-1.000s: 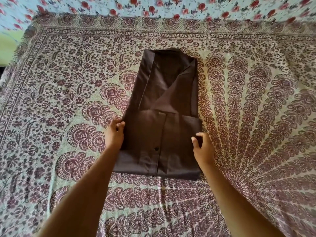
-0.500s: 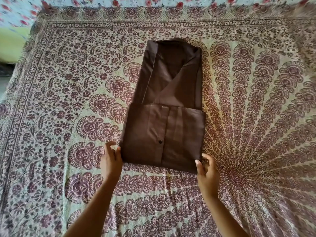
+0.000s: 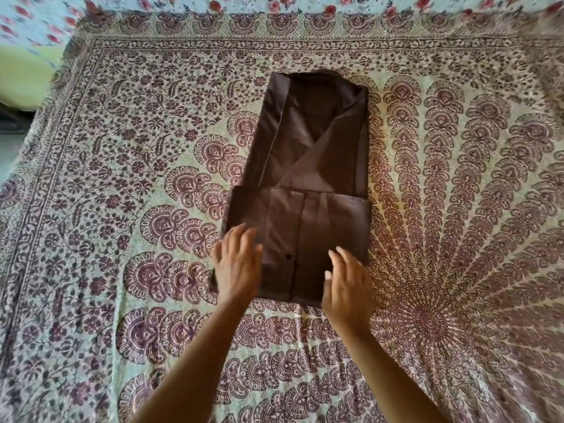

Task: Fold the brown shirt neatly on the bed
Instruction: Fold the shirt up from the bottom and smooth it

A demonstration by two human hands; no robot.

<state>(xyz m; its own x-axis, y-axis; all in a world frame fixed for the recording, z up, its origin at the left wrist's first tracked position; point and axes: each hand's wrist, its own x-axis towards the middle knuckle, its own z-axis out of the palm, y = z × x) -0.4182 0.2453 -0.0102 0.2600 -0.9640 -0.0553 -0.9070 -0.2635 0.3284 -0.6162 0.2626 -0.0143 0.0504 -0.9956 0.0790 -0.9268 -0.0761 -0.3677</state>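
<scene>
Brown cloth at the fingers: the fingers (image 3: 244,239) of both hands are spread straight over the near fold; nothing is gripped.
Left hand (image 3: 236,265): laid over the fold's left edge.
Right hand (image 3: 346,288): held over the right part; blurred, so contact cannot be told.
Shirt (image 3: 305,166): laid mid-bed (image 3: 122,178), sides tucked in, hem folded up, collar at the far end.
Change: half a second ago the bottom corners were held; these have been released and the hands brought inward onto the panel.
Meaning: the fold is judged set and being smoothed; a last fold likely remains.
</scene>
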